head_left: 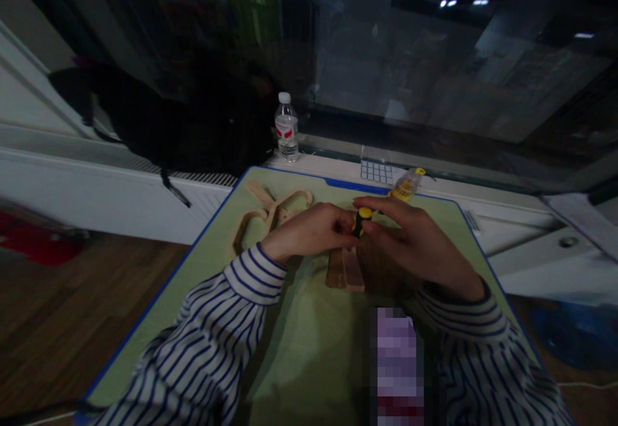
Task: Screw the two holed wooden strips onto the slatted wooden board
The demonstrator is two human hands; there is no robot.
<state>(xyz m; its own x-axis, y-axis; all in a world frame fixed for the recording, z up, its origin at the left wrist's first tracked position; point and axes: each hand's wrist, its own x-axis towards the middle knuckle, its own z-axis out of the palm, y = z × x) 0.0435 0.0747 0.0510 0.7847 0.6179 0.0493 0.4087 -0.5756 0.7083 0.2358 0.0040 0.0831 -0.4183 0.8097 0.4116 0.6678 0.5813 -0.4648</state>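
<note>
In a dim room, our pale green worktop (294,355) with blue edging stands against a sill beneath dark glass. Our left hand (316,230) has its thumb and fingertips pinched at the side of a short yellow-and-black handle (364,214), its yellow end facing up. Our right hand (412,239) bends around the other side, thumb close against the handle, forefinger reaching over behind; we cannot tell how firmly it grips. The lower end of the handle is hidden by our fingers.

Just below it, right of the worktop's middle, a narrow wooden strip (354,273) lies over a darker brown piece (334,273), pointing towards our near edge. We judge the work here to be partway: these two pieces are lined up, but we cannot see whether anything fixes them. Towards the far left corner, curved wooden pieces (240,230) lie apart from them, beyond our left wrist, not in our hands. A yellow-marked packet (406,185) is at the far edge, right of centre, and a water bottle (287,131) stands on the sill behind.
</note>
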